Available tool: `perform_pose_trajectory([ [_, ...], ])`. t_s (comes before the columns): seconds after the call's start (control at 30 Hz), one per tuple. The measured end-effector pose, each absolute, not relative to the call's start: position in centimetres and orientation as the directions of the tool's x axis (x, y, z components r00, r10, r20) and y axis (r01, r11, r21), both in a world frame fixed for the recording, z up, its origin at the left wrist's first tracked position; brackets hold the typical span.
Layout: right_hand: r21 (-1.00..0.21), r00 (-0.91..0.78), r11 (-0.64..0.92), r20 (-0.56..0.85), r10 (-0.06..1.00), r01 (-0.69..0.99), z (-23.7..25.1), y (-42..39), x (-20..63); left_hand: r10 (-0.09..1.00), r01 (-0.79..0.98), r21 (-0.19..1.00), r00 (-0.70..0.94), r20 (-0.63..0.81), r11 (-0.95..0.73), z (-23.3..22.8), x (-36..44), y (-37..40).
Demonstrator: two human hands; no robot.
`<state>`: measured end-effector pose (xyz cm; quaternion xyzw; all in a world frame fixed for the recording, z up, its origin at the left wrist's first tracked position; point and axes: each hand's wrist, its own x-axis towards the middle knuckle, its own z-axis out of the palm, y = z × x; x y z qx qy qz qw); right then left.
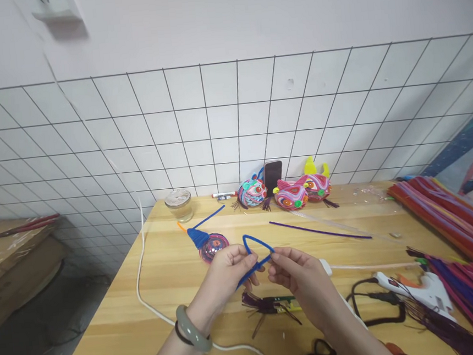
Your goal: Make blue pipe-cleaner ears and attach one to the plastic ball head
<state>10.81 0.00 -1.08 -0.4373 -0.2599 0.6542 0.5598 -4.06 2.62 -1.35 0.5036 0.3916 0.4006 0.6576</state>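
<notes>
Both hands hold one blue pipe cleaner (pixel 256 248) bent into a pointed loop above the wooden table (pixel 169 316). My left hand (pixel 225 275), with a pale green bangle and a dark band on its wrist, pinches the loop's left side where the ends cross. My right hand (pixel 297 274) pinches the loop's right tip with thumb and forefinger. Just behind the left hand lies a round pink and purple coiled piece (pixel 213 246) with a blue tassel and an orange stem.
A white glue gun (pixel 422 288) with black cable lies at the right, beside piles of red and purple pipe cleaners (pixel 451 219). At the back stand colourful fish figures (pixel 291 192), a phone (pixel 273 177) and a glass jar (pixel 179 204). A white cord (pixel 143 274) and a loose purple pipe cleaner (pixel 319 230) cross the table.
</notes>
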Motion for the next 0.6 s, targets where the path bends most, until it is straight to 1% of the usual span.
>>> perform_pose_trajectory([
  [0.2,-0.852,0.025,-0.244,-0.288,0.957,-0.464,-0.9,-0.1,10.8,0.922,-0.130,0.976,0.370,-0.117,0.176,-1.4,-4.0,2.7],
  [0.33,-0.896,0.016,-0.253,-0.278,0.960,-0.366,-0.7,-0.1,11.1,0.919,-0.082,0.984,0.377,-0.119,0.161,-1.2,-4.1,2.6],
  [0.4,-0.937,0.000,-0.242,-0.250,0.968,-0.252,-0.5,0.1,11.5,0.905,-0.036,0.989,0.411,-0.114,0.141,-1.1,-4.2,2.5],
  [0.47,-0.974,-0.029,-0.204,-0.202,0.979,-0.094,-0.3,0.3,11.9,0.873,0.017,0.991,0.471,-0.123,0.130,-0.9,-4.3,2.4],
  [0.53,-0.987,-0.082,-0.154,-0.158,0.984,0.055,0.0,0.6,12.2,0.837,0.075,0.989,0.528,-0.145,0.125,-0.8,-4.4,2.3],
  [0.6,-0.982,-0.160,-0.110,-0.135,0.978,0.154,0.2,0.8,12.3,0.806,0.125,0.985,0.567,-0.170,0.119,-0.6,-4.5,2.2],
])
